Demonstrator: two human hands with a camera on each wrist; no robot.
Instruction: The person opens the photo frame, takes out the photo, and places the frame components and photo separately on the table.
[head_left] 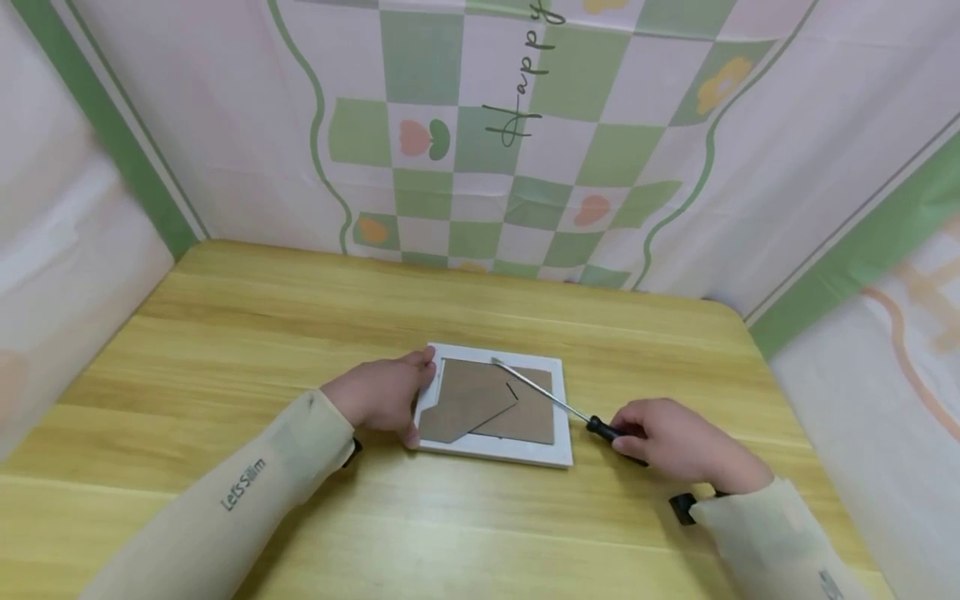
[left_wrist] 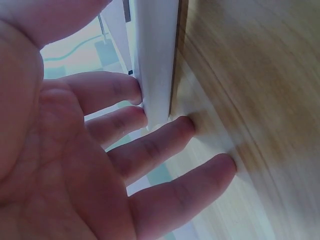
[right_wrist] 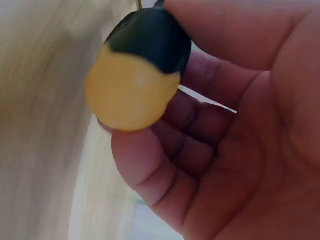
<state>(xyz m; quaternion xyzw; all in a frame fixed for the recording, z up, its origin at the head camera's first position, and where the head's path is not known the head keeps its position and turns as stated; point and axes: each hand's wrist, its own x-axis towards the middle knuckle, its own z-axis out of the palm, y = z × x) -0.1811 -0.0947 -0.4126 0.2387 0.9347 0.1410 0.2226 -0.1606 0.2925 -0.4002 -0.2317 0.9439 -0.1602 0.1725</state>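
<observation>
A white picture frame (head_left: 562,417) lies face down on the table, its brown backing board (head_left: 472,396) showing. At its left side my left hand (head_left: 382,392) holds it, thumb by the near corner and fingers by the far one. In the left wrist view, some fingertips (left_wrist: 131,90) touch the frame's edge (left_wrist: 155,55) while others are close to the tabletop. To the right of the frame, my right hand (head_left: 667,442) grips a screwdriver (head_left: 602,427) by its black handle, whose yellow end (right_wrist: 131,92) faces the right wrist camera. The metal shaft crosses the board, its tip at the board's far edge.
The wooden table (head_left: 300,317) extends around the frame on all sides. Behind it hangs a curtain (head_left: 495,200) with green and white checks, and pale cloth (head_left: 67,208) hangs at the sides.
</observation>
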